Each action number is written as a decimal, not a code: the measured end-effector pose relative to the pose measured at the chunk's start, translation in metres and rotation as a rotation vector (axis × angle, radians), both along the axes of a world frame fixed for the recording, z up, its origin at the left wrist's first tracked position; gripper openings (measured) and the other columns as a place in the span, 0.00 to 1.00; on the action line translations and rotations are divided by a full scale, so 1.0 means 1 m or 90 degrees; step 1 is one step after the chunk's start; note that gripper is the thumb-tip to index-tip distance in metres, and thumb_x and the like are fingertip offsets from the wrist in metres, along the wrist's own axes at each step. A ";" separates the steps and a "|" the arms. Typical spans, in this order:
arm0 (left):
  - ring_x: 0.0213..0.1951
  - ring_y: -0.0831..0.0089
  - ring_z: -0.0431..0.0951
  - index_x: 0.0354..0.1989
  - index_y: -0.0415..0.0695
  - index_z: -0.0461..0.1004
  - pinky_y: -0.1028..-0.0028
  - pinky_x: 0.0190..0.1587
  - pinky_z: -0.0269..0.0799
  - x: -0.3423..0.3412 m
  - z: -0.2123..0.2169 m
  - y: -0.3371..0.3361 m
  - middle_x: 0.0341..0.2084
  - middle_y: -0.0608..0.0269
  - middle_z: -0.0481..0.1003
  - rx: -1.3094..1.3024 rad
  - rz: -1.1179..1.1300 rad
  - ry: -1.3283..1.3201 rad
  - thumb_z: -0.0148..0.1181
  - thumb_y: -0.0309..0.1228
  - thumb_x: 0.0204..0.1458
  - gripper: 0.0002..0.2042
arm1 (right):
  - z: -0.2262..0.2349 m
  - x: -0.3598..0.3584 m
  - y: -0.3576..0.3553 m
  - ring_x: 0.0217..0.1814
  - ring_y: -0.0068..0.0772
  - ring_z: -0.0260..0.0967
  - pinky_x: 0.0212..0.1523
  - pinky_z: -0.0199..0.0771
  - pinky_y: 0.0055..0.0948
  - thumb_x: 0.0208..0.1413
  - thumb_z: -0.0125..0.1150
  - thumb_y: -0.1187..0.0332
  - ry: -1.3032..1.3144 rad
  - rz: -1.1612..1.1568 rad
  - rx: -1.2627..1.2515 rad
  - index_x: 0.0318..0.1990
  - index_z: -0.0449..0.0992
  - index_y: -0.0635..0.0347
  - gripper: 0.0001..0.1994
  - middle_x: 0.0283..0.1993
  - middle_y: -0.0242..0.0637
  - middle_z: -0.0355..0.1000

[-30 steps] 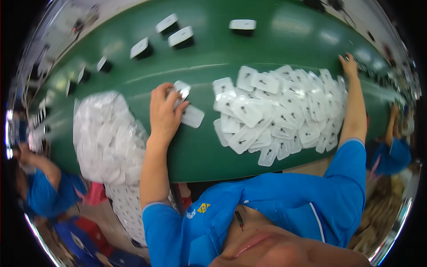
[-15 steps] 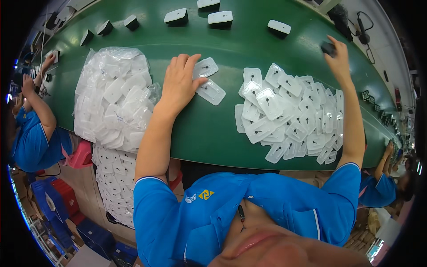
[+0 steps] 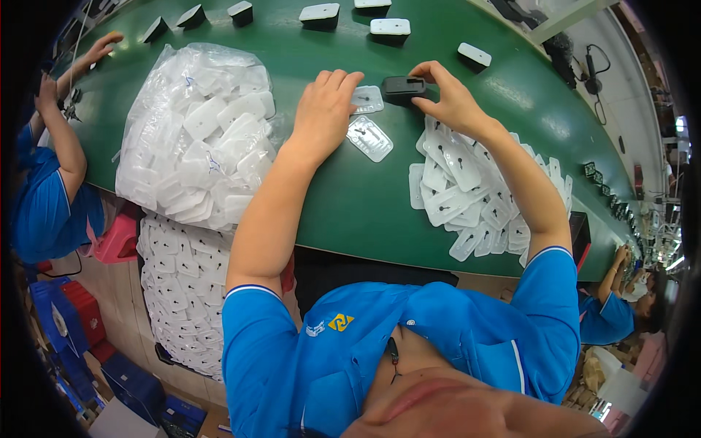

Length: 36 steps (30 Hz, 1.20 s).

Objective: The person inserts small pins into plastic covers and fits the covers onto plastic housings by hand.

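Note:
My right hand [image 3: 454, 98] grips a black rectangular box-shaped housing [image 3: 398, 86] between thumb and fingers. The housing is just above or on the green table, right of two translucent white plastic covers. My left hand [image 3: 325, 111] lies over the table with its fingers stretched forward, at the left edge of the upper cover [image 3: 369, 99]; whether it touches the cover is unclear. Below that rests the second cover [image 3: 371, 139], with a small dark mark in its middle. Under my right forearm spreads a heap of similar white covers [image 3: 456, 193].
A clear plastic bag [image 3: 197, 139] full of white pieces sits left of my left arm. Several black boxes with white tops [image 3: 391, 28] stand along the far side of the green table [image 3: 350, 212]. Below the bag are more white covers [image 3: 182, 292]. Co-workers sit at both sides.
My right hand has come in from the far right with the black housing, stopping beside the two covers. The left hand stays near them, its fingers closer together. The whole view has shifted slightly.

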<state>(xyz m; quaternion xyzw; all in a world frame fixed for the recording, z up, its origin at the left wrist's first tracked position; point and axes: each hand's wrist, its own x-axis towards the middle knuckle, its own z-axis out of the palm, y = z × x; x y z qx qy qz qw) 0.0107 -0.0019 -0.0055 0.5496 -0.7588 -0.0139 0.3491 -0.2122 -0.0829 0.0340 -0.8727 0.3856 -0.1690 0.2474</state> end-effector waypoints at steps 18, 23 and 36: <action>0.44 0.57 0.73 0.43 0.41 0.73 0.66 0.47 0.68 0.020 0.010 0.001 0.41 0.55 0.74 0.013 0.001 0.162 0.41 0.15 0.46 0.18 | 0.004 0.054 0.019 0.45 0.37 0.68 0.44 0.70 0.31 0.44 0.61 0.75 -0.059 0.173 -0.135 0.47 0.71 0.54 0.18 0.44 0.34 0.69; 0.43 0.56 0.74 0.42 0.40 0.74 0.67 0.47 0.68 0.019 0.017 0.008 0.41 0.54 0.75 0.083 -0.012 0.161 0.41 0.15 0.45 0.18 | -0.002 0.055 0.015 0.45 0.37 0.67 0.44 0.70 0.31 0.44 0.62 0.74 -0.034 0.187 -0.128 0.46 0.71 0.54 0.18 0.44 0.33 0.69; 0.45 0.57 0.72 0.46 0.41 0.72 0.67 0.47 0.69 0.021 0.019 0.016 0.48 0.60 0.71 0.134 -0.011 0.068 0.41 0.15 0.44 0.20 | -0.001 0.055 0.013 0.45 0.39 0.67 0.44 0.71 0.31 0.41 0.62 0.77 -0.016 0.214 -0.131 0.45 0.73 0.55 0.20 0.44 0.35 0.69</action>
